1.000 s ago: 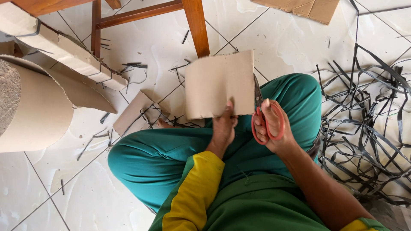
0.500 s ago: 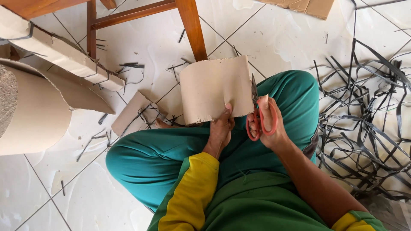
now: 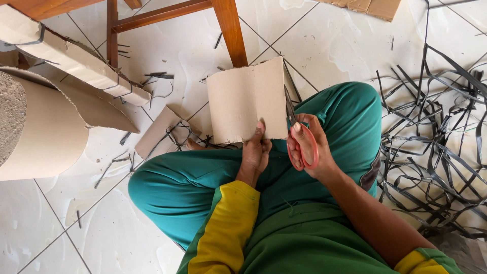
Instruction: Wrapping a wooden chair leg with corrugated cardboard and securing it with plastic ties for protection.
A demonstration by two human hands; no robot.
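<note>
Since half a second ago, our cardboard piece [image 3: 246,99] shifted toward 9 o'clock; left hand [image 3: 256,149] pinches its lower edge steady, right hand [image 3: 307,144] fingers clamped in the scissors [image 3: 299,134] trimming at 3 o'clock.

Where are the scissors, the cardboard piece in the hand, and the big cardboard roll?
scissors [image 3: 303,147]: head view, on the red handle loop.
cardboard piece [image 3: 243,99]: head view, on its flat middle.
cardboard roll [image 3: 43,134]: head view, on its curved outer side.

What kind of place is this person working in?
Probably a home or small workshop floor used for craft work: pale floor tiles, a big cardboard roll, a heap of black strapping, and wooden furniture legs nearby.
</note>
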